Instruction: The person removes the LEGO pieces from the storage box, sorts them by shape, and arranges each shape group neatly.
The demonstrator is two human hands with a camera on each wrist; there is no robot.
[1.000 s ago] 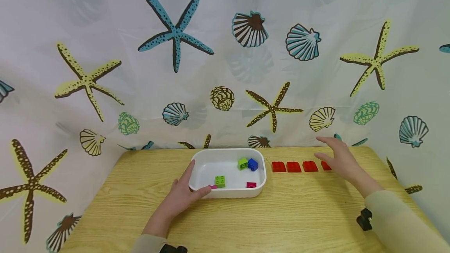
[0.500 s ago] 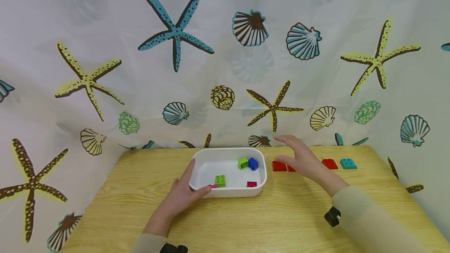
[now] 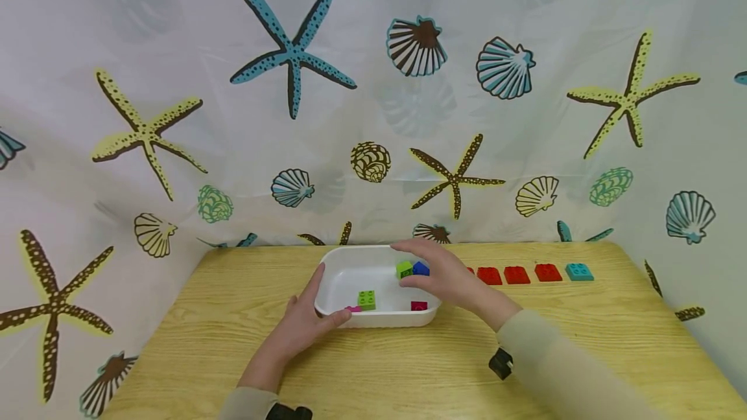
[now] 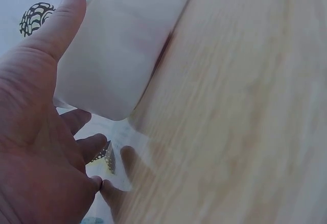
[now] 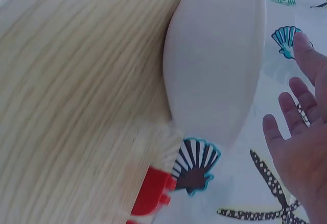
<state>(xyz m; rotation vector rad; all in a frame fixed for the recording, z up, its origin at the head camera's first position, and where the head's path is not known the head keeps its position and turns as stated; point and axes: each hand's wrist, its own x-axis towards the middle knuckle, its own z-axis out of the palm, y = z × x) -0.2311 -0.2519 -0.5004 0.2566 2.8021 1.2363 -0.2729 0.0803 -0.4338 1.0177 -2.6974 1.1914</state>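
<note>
Well, left hand [image 3: 302,321] touches tray [image 3: 388,321]; right [image 3: 446,277] hovers.

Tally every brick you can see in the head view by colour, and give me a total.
Red bricks: 4, one mostly hidden
Green bricks: 2
Pink bricks: 2, one partly hidden
Blue brick: 1
Turquoise brick: 1
Total visible: 10

The box [image 3: 385,321] is smooth plastic, the bricks [image 3: 516,275] plastic too — table [image 3: 373,368] wood-grained, curtain [image 3: 350,115] lightly creased.
</note>
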